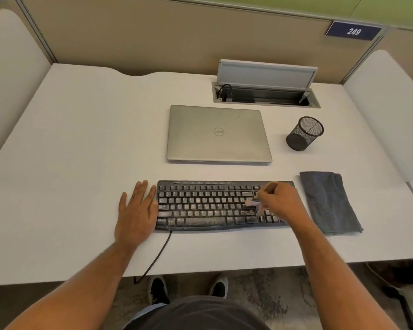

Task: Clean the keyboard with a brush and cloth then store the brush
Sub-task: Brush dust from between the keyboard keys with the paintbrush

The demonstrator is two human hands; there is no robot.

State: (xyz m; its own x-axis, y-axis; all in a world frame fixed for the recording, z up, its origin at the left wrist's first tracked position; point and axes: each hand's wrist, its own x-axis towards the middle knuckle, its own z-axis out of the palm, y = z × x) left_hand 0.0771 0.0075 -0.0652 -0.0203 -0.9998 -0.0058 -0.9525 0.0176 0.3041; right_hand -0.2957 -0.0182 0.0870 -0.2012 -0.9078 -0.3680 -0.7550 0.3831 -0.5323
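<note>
**Brush on the keys, left hand steadying the keyboard**

The right hand (280, 201) is curled around a small brush (254, 203), gripping it with the pale bristle end pointing left and down onto the keys at the right part of the main key block. The brush is blurred, so its exact shape is hard to tell; a tan rounded end shows above the knuckles.

The left hand (137, 211) lies flat with straight, spread fingers on the white surface (69, 163), its fingers and thumb touching the left edge of the keyboard (205, 206). It holds nothing.

The keyboard is black and lies near the front edge of the surface, between the two hands. Pale dust and crumbs speckle its lower rows, thickest around the space bar. Its cable (157, 253) runs from the near left edge off the front of the surface.

Just right of the keyboard lies a folded dark grey cloth (329, 203), flat and untouched. Farther away, a closed silver laptop (218, 134) sits behind the keyboard. To its right a black mesh pen cup (304, 133) stands apart from the cloth. At the far side an open cable hatch (265, 90) is set into the surface, its lid raised.
</note>
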